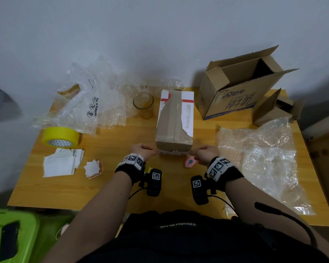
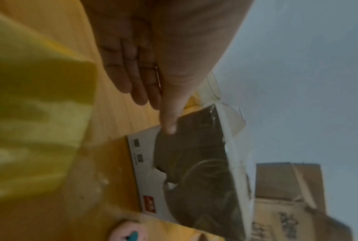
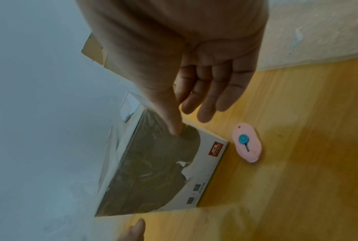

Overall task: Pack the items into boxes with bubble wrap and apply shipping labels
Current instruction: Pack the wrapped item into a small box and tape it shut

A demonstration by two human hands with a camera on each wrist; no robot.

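A small box, wrapped in brown tape with torn white paper, lies lengthwise in the middle of the wooden table. My left hand and right hand sit at its near end, one at each corner. In the left wrist view the left hand's thumb tip touches the box's near face, with the fingers straight and off the box. In the right wrist view the right hand's thumb touches the same face, and its fingers hang relaxed.
A pink cutter lies by my right wrist. Bubble wrap sheets lie at the left back and right. A glass, a yellow tape roll, paper labels and an open carton surround the box.
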